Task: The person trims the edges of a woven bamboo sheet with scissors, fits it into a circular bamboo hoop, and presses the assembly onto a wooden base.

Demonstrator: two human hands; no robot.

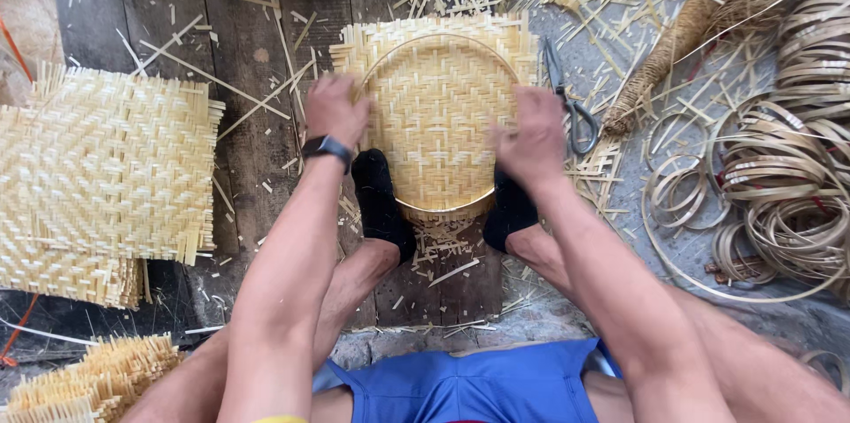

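A round woven bamboo tray [436, 117], ringed by a thin hoop, lies at the centre of the view, braced at its six o'clock edge between two black-socked feet [381, 201]. The left hand [335, 108] clamps the rim at nine o'clock, fingers curled over it; the right hand [531, 135] grips the rim at four o'clock, fingers clenched. Scissors [571, 104] lie at three o'clock, stacked woven mats [97, 175] at nine, coiled bamboo hoops [779, 184] beyond the scissors.

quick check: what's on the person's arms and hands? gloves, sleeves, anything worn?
No gloves, no sleeves: both arms are bare to above the elbow. The left hand has a black wristband, like a watch or tracker, at the wrist. The right hand wears nothing visible, no rings showing.
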